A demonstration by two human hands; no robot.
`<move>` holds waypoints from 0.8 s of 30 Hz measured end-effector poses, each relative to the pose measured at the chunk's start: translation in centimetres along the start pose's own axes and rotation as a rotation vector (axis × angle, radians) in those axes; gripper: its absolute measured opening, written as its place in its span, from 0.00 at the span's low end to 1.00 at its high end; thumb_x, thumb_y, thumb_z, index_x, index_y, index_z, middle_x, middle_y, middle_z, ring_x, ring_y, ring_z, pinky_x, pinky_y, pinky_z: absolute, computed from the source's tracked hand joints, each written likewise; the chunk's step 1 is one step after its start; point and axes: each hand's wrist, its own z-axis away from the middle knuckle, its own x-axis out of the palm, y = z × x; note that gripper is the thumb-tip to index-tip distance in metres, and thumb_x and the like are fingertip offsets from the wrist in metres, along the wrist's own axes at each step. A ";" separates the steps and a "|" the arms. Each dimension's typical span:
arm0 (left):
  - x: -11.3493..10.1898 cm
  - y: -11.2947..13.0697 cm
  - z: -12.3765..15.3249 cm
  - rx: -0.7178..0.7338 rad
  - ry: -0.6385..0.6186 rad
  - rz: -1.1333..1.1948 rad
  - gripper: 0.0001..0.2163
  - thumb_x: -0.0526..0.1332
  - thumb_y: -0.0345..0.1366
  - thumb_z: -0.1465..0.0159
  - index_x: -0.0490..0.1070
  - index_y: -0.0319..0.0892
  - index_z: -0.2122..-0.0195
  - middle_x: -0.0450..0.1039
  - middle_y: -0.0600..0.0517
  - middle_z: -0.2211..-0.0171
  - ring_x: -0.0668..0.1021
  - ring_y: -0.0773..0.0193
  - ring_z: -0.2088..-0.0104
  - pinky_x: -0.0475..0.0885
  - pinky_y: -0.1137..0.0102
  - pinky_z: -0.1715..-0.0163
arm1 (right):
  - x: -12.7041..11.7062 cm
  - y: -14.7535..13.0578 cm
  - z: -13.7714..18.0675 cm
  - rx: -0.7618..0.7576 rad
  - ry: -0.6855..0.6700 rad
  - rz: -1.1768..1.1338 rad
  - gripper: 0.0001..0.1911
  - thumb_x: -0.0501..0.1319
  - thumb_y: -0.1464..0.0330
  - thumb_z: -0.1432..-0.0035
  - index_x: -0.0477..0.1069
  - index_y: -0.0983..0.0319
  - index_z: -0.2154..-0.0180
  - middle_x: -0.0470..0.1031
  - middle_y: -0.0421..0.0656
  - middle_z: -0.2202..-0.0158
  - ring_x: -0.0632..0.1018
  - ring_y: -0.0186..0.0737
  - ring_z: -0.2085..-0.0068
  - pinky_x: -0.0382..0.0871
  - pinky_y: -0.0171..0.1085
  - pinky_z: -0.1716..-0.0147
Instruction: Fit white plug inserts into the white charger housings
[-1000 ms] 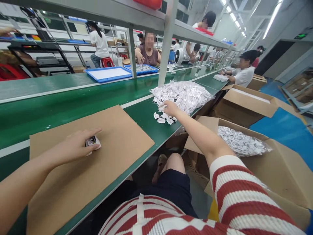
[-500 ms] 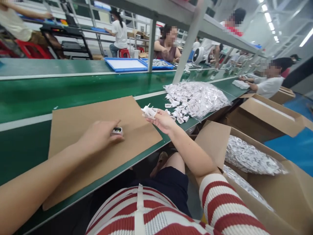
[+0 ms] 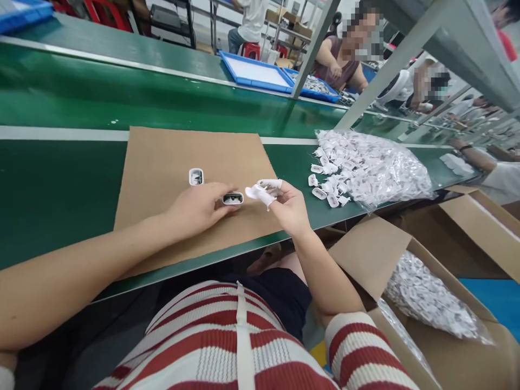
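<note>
My left hand (image 3: 199,206) rests low over a brown cardboard sheet (image 3: 158,157). Its thumb and fingers close around a small white plastic housing (image 3: 233,199), whose open top shows dark and pale parts inside. Behind that hand, a second white open housing (image 3: 196,176) sits on the cardboard. My right hand (image 3: 290,206) is just to the right, with white covers on some fingertips. It pinches a small white plastic part (image 3: 253,192), close to the held housing but apart from it; the part's exact shape is unclear.
A clear bag of white plug housings (image 3: 377,168) spills loose pieces (image 3: 331,189) on the green bench at right. Below stands an open carton (image 3: 374,249) with more bagged parts. Blue trays (image 3: 255,81) and a grey post (image 3: 312,51) are across the bench, where other people sit.
The view has turned, shifting the scene. My hands have come closer together. The pronged white piece in my right hand no longer shows its pins, and a second housing is now visible on the cardboard.
</note>
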 end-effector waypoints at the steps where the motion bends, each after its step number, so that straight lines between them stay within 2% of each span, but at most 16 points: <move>1: 0.1 -0.1 0.1 -0.021 0.011 0.067 0.21 0.63 0.46 0.30 0.74 0.43 0.39 0.79 0.48 0.60 0.77 0.56 0.65 0.68 0.65 0.63 | 0.2 0.1 0.1 0.007 -0.031 -0.024 0.15 0.74 0.60 0.49 0.80 0.57 0.59 0.84 0.41 0.60 0.78 0.34 0.69 0.73 0.36 0.70; 4: 0.5 -0.3 0.2 -0.076 0.034 0.209 0.24 0.66 0.49 0.32 0.74 0.42 0.39 0.78 0.49 0.64 0.77 0.59 0.68 0.68 0.66 0.63 | 0.7 0.3 -0.1 0.060 -0.084 -0.111 0.20 0.76 0.57 0.51 0.78 0.57 0.58 0.84 0.41 0.61 0.82 0.38 0.65 0.77 0.41 0.62; 7: 0.8 -0.5 0.1 -0.124 0.040 0.312 0.25 0.68 0.50 0.35 0.75 0.42 0.42 0.78 0.51 0.67 0.77 0.60 0.70 0.69 0.67 0.65 | 0.9 0.5 -0.3 0.030 -0.053 -0.070 0.20 0.77 0.56 0.53 0.77 0.57 0.62 0.83 0.43 0.62 0.84 0.43 0.61 0.79 0.44 0.58; 10: 1.2 -0.8 0.0 -0.151 0.036 0.380 0.23 0.70 0.48 0.37 0.76 0.42 0.45 0.78 0.52 0.69 0.77 0.61 0.71 0.70 0.67 0.66 | 0.5 0.8 -0.2 -0.142 0.007 0.167 0.12 0.71 0.57 0.43 0.77 0.56 0.61 0.82 0.45 0.58 0.83 0.43 0.58 0.79 0.45 0.57; 12: 1.4 -1.0 -0.1 -0.165 0.043 0.398 0.22 0.70 0.48 0.37 0.76 0.43 0.45 0.78 0.52 0.70 0.77 0.60 0.71 0.70 0.67 0.67 | 0.1 1.3 -0.1 -0.227 0.031 0.369 0.13 0.68 0.59 0.39 0.78 0.56 0.55 0.81 0.46 0.53 0.82 0.42 0.57 0.78 0.45 0.55; 14: 1.6 -1.2 -0.1 -0.168 0.053 0.409 0.23 0.70 0.48 0.38 0.76 0.44 0.44 0.78 0.52 0.70 0.78 0.60 0.70 0.70 0.67 0.67 | -0.3 2.0 -0.1 -0.194 -0.004 0.482 0.17 0.69 0.58 0.40 0.77 0.56 0.51 0.81 0.47 0.52 0.82 0.41 0.59 0.79 0.43 0.57; 17: 1.8 -1.4 -0.1 -0.159 0.058 0.435 0.24 0.70 0.50 0.38 0.76 0.43 0.45 0.78 0.52 0.70 0.78 0.59 0.70 0.70 0.67 0.68 | -0.4 2.4 -0.2 -0.098 -0.045 0.489 0.14 0.70 0.58 0.41 0.79 0.57 0.56 0.83 0.44 0.58 0.82 0.41 0.62 0.79 0.43 0.59; 19: 1.9 -1.3 -0.1 -0.152 0.058 0.446 0.24 0.70 0.50 0.38 0.76 0.43 0.45 0.77 0.52 0.70 0.78 0.60 0.70 0.69 0.67 0.68 | -0.1 2.0 -0.2 -0.169 0.001 0.486 0.10 0.69 0.60 0.39 0.80 0.56 0.57 0.83 0.43 0.58 0.82 0.42 0.58 0.79 0.44 0.55; 21: 1.9 -1.3 -0.1 -0.145 0.052 0.442 0.23 0.70 0.49 0.38 0.76 0.44 0.45 0.77 0.53 0.71 0.77 0.61 0.71 0.68 0.68 0.69 | 0.5 1.2 -0.1 -0.295 0.005 0.490 0.09 0.66 0.64 0.36 0.79 0.53 0.54 0.83 0.41 0.54 0.82 0.42 0.54 0.77 0.44 0.51; 24: 1.9 -1.3 -0.2 -0.108 0.045 0.457 0.21 0.70 0.48 0.37 0.76 0.46 0.46 0.78 0.54 0.68 0.76 0.62 0.71 0.68 0.68 0.69 | 1.4 0.0 -0.1 -0.415 -0.137 0.543 0.13 0.61 0.70 0.34 0.78 0.53 0.50 0.82 0.41 0.53 0.80 0.42 0.52 0.77 0.44 0.49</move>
